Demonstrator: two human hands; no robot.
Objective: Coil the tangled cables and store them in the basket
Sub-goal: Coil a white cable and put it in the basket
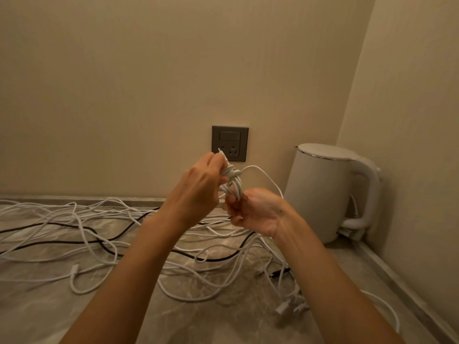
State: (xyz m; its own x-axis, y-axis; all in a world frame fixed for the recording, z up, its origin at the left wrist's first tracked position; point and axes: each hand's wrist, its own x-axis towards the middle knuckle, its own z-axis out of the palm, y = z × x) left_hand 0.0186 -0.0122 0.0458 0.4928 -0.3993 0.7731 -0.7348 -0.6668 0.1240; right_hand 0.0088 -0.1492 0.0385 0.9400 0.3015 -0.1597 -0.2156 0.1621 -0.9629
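Many white cables [82, 249] are lying in a messy pile on the left side of the counter [37, 316], and a black cable [104, 244] is running through them. No basket is showing anywhere, so I cannot tell where it is.

Moving toward the middle, the left hand [198, 187] is being held up in front of the wall socket [230, 143]. Its fingers are curled tight and are pinching the top of a small white bundle [232, 182], where the wire is wrapping around itself like a knot. One plug end is poking up above the fingers.

Just to the right, the right hand [255, 209] is closing around the bottom of the same bundle, palm facing up. A loose loop of the wire is arching out to the right and coming back down behind this hand.

It looks like one cable is being coiled and tied off right now. Next, I think the loose loop needs tucking in, and then the bundle needs carrying to the basket.

Far right, a white kettle [330, 192] is standing in the corner, well apart from the hands.
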